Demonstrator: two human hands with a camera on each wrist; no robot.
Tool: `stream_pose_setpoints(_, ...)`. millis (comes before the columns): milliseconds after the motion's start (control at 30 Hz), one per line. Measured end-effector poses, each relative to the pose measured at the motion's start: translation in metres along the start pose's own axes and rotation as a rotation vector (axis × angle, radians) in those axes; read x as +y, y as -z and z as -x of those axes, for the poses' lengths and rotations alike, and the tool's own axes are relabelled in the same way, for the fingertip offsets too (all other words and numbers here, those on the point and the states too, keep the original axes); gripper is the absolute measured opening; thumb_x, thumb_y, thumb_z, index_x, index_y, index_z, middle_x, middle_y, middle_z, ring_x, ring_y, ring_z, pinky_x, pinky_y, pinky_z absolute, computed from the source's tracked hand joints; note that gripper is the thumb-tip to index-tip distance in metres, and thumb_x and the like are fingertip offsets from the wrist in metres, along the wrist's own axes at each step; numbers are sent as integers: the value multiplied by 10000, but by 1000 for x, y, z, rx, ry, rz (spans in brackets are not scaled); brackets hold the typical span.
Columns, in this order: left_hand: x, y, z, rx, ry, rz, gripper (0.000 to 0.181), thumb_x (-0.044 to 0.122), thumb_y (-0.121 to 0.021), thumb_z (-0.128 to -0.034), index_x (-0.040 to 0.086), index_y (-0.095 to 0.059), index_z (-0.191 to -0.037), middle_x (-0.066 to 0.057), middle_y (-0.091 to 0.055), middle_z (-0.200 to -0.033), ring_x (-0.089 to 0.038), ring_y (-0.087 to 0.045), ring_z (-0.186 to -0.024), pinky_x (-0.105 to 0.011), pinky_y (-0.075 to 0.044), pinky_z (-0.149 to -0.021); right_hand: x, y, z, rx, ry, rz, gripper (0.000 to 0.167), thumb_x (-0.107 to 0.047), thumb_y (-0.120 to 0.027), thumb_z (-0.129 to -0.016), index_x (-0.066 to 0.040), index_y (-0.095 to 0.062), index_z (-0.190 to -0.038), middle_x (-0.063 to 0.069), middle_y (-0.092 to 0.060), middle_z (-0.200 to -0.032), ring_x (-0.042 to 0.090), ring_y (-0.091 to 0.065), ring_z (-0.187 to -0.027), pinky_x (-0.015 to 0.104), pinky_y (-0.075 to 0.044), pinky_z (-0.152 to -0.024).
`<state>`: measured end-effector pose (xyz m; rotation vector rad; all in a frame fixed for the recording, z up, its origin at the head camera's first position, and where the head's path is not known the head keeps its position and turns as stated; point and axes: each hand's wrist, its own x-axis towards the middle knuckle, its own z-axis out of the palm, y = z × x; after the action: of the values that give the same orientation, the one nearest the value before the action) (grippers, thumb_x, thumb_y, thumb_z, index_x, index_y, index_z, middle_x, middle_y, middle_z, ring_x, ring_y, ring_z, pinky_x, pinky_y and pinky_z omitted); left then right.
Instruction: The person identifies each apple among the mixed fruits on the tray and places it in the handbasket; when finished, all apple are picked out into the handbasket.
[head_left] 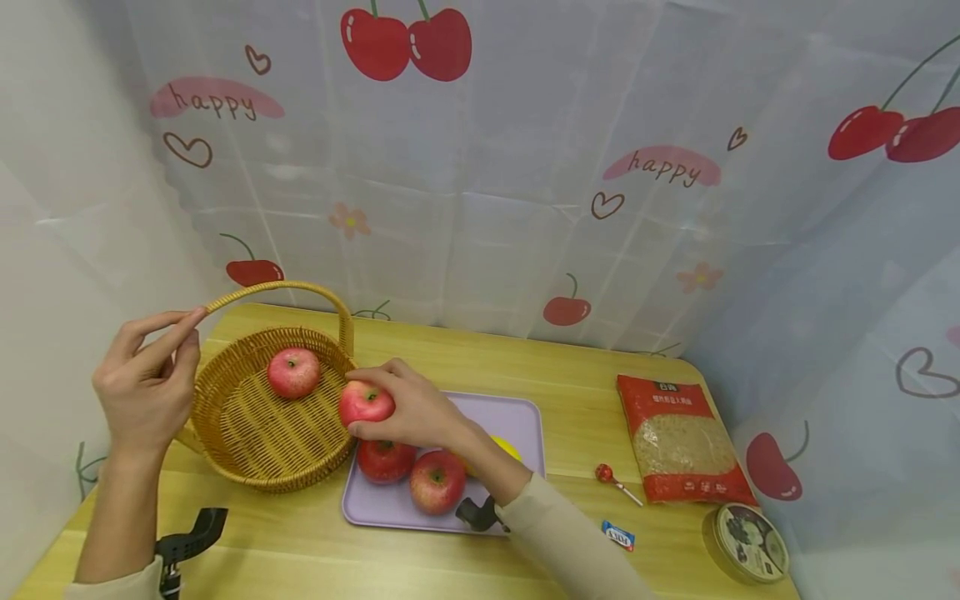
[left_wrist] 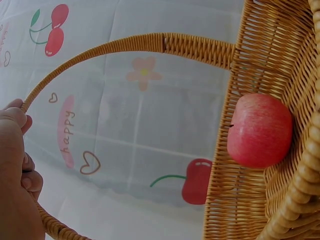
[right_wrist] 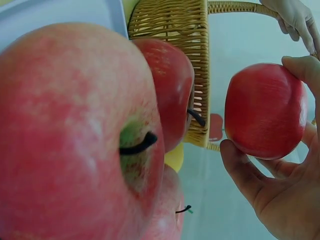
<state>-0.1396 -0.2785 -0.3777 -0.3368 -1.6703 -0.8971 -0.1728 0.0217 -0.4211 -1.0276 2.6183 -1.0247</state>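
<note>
The left hand [head_left: 150, 375] pinches the arched handle [head_left: 277, 286] of a wicker basket [head_left: 262, 479]; in the left wrist view its fingers [left_wrist: 17, 117] hold that handle at the left edge. One apple [head_left: 293, 372] lies inside the basket, also seen in the left wrist view [left_wrist: 260, 130]. The right hand [head_left: 412, 404] grips a red apple [head_left: 365, 403] beside the basket's right rim, above the lilac tray [head_left: 525, 417]. In the right wrist view that apple [right_wrist: 265, 110] sits between thumb and fingers of the right hand [right_wrist: 290, 185].
On the tray are a dark red apple [head_left: 386, 461], a lighter apple [head_left: 437, 482] and a yellow item [head_left: 507, 448], partly hidden by the right arm. Farther right lie a lollipop [head_left: 604, 473], a small blue packet [head_left: 618, 535], a red bag [head_left: 682, 442] and a round tin [head_left: 750, 542].
</note>
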Motion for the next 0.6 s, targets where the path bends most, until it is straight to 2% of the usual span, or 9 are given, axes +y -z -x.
stream_pose_setpoints(167, -1, 1, 0, -2, 1, 8, 177, 7, -629, -928, -26, -792, -986, -249, -695, -1001, 55, -241, -520, -88, -195, -546, -5, -3, -5, -5, -4, 11, 674, -633, -702, -811, -471, -502, -1434, -149, -492, -1220, 34, -536, -1021, 278, -493, -787)
stream_pose_setpoints(600, -3, 2, 2, -12, 8, 11, 177, 5, -628, -930, -25, -792, -990, -252, -690, -1010, 57, -238, -521, -90, -191, -542, -11, -10, -16, -27, 35, -5, 637, -633, -688, -820, -524, -478, -1411, -137, -496, -1194, 23, -513, -1023, 260, -478, -842)
